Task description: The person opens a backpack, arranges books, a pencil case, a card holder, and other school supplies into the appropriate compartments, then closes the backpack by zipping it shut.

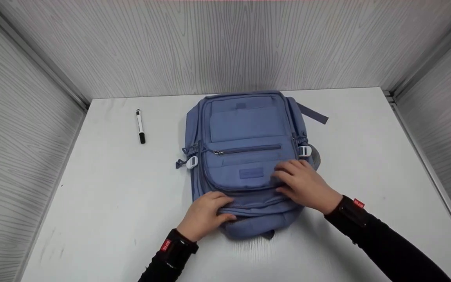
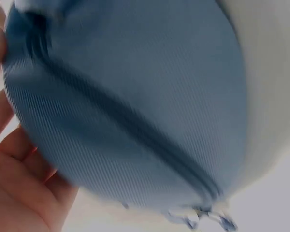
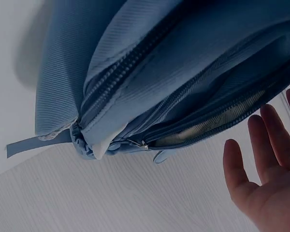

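A blue backpack lies front side up on the white table. Its front pocket is unzipped along the right side, and the right wrist view shows the pale lining inside. My left hand grips the lower left edge, thumb and fingers apart around its folds; in the left wrist view its fingers curve behind the blue fabric. Over the lower right of the front pocket is my right hand, its fingers loosely bent. The right wrist view has those fingers spread, with tips right at the pocket's rim.
A white marker with a black cap lies to the left of the backpack. From its upper right side a dark strap sticks out. White buckles hang at both sides. Grey wood-grain panels enclose the table at back and sides.
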Demonstrator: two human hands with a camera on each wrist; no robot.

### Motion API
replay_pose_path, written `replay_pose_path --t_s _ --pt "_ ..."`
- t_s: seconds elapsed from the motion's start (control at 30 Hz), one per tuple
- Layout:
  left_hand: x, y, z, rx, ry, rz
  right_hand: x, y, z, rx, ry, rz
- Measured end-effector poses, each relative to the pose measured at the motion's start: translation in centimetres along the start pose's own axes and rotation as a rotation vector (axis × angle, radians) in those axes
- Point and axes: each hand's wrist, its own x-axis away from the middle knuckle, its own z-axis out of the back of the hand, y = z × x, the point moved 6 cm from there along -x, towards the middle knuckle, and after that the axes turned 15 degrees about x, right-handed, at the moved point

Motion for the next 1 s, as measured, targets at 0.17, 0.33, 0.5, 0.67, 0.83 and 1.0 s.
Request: replay_pose_path --t_s 0.17,0.33,0.5,0.67,0.83,1.0 --pt "-0.1 -1.7 2.4 0.003 0.107 0.058 0.6 -0.3 -0.1 0.056 0.035 -0.011" --pt "-0.7 -4.8 5.0 -0.034 0.16 0.165 1.2 -0.5 -0.1 0.077 0.06 -0.023" --pt "-2.1 -10.0 9.0 -0.092 0.187 0.325 1.6 -0.8 -0.1 0.075 0.072 -0.037" --pt "-3.1 -15.5 13.3 -0.158 0.254 0.53 1.8 -1.1 -0.1 0.067 0.062 -0.052" --pt "-2.9 -19.9 14.5 -0.192 0.311 0.645 1.8 -1.4 -0.2 0.05 0.04 -0.062" --pt "-1.6 -23.1 14.1 -0.171 0.286 0.735 1.5 -1.9 -0.4 0.043 0.035 -0.046"
